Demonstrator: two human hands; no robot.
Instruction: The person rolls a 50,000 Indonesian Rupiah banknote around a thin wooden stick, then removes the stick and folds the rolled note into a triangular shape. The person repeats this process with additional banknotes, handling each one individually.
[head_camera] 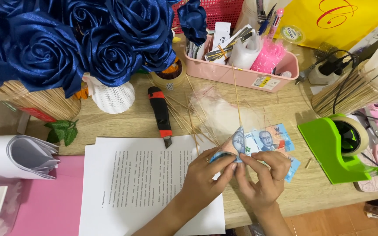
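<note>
You hold a folded banknote wrapped about a thin bamboo stick, just above the worktop near its front edge. Your left hand has its grip pinched on the note's left fold, and your right hand has its grip closed on the lower right part. More banknotes lie flat just behind. To the right stands a green tape dispenser; to the left lie printed sheets and a red-and-black utility knife.
</note>
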